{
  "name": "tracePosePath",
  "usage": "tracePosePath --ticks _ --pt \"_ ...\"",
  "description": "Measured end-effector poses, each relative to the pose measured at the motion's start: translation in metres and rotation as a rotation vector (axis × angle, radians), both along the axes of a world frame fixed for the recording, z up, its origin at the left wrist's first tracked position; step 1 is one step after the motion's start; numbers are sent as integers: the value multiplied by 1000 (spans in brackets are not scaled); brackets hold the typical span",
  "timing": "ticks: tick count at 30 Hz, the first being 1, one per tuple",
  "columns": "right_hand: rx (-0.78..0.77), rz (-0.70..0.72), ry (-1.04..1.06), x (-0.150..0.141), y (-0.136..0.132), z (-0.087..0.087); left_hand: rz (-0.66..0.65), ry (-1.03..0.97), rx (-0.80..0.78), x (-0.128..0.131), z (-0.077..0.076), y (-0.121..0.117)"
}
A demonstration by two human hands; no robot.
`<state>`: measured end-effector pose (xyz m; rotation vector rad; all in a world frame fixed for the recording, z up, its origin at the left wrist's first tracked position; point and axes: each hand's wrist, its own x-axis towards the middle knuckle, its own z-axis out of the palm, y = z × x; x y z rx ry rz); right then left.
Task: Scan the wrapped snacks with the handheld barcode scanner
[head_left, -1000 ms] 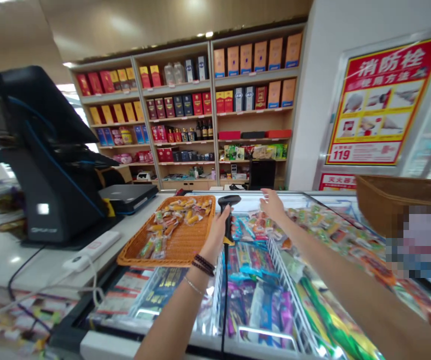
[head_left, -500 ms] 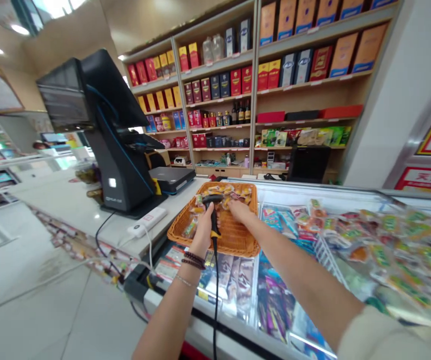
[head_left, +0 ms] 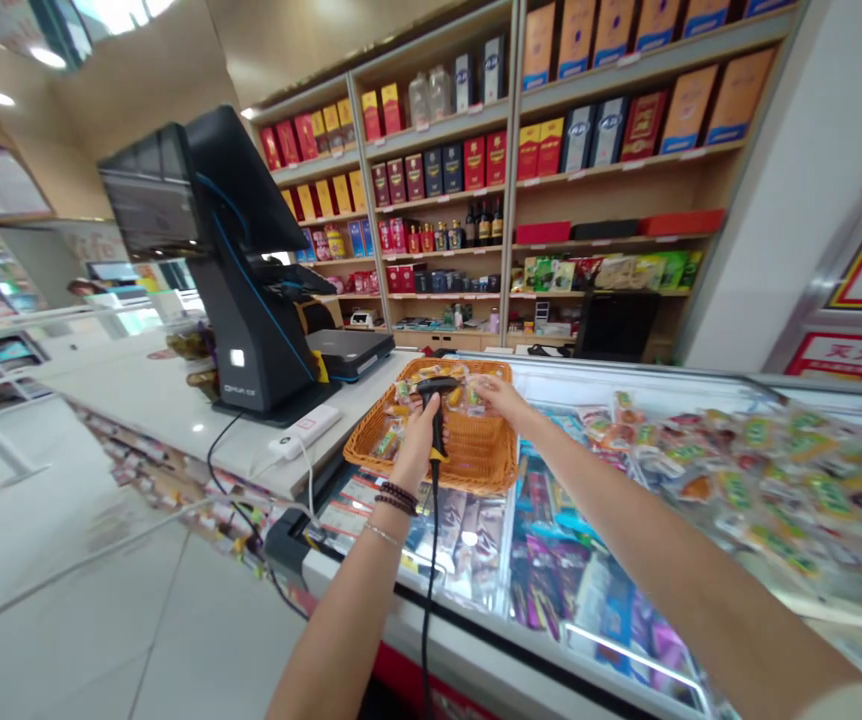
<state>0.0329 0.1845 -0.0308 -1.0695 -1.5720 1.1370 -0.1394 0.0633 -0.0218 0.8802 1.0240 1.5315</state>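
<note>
My left hand (head_left: 420, 432) is wrapped round the handle of a black barcode scanner (head_left: 437, 388), whose cable hangs down toward me. Below it sits an orange woven basket (head_left: 476, 462) with several small clear-wrapped snack packets (head_left: 390, 438) along its left and far sides. At the basket's far right, my right hand (head_left: 504, 398) has its fingers closed on a snack packet (head_left: 474, 392), close to the scanner head. The fingertips and the packet are small and partly blurred.
The basket rests on a glass-topped freezer (head_left: 506, 590) full of bagged goods. More wrapped packets (head_left: 761, 480) are heaped at right. A point-of-sale terminal (head_left: 251, 330), a flat black device (head_left: 348, 350) and a white power strip (head_left: 305, 432) stand on the left counter. Boxed shelves (head_left: 438, 180) line the back.
My right hand has drawn back slightly to the right and up from among the packets, with a packet at its fingers. The scanner in my left hand has shifted slightly right and up.
</note>
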Motion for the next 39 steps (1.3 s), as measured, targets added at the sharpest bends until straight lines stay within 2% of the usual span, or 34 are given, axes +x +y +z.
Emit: tracePosePath --ticks 2,5,12,17,21,26,39 --pt "-116 36 199 15 -7 5 -24 22 -7 7 5 -6" --pt "-190 -16 330 42 -20 14 -125 71 6 24 11 -17" --pt "-190 -209 368 107 -43 32 -393 158 111 70 20 -46" --pt "-153 -261 351 137 -49 38 -452 219 169 94 28 -57" --pt "-103 -273 322 153 -53 39 -458 234 188 107 31 -54" --pt "-108 -285 356 166 -59 43 -497 263 192 119 26 -47" --pt "-144 -338 347 180 -68 44 -517 266 195 130 26 -53"
